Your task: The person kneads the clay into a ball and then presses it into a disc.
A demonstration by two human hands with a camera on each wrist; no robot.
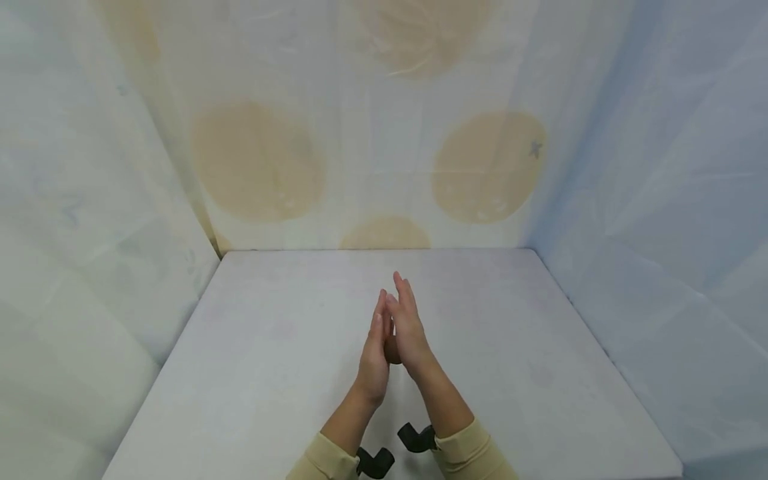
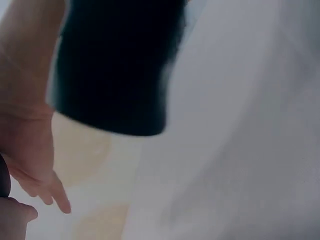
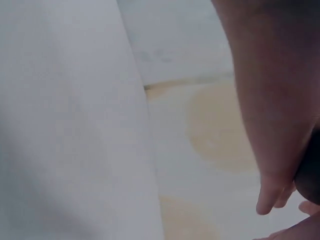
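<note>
Both hands are raised over a white table (image 1: 264, 347), pressed palm to palm with their fingers straight and pointing away from me. The left hand (image 1: 373, 353) lies against the right hand (image 1: 411, 327), whose fingertips reach a little further. Low between the palms shows a small brownish shape (image 1: 393, 351); I cannot tell whether it is a thumb or an object. In the left wrist view the left hand (image 2: 25, 135) fills the left edge, blurred. The right wrist view has the right hand (image 3: 270, 100) along its right side, with a dark patch (image 3: 310, 170) beside the fingers.
White sheeting walls the table on the left (image 1: 90, 233) and right (image 1: 660, 233). The back cloth (image 1: 372, 153) carries large tan circles. Black wrist mounts (image 1: 375, 461) sit at the beige sleeves (image 1: 468, 457). The table's front edge is near the bottom of the head view.
</note>
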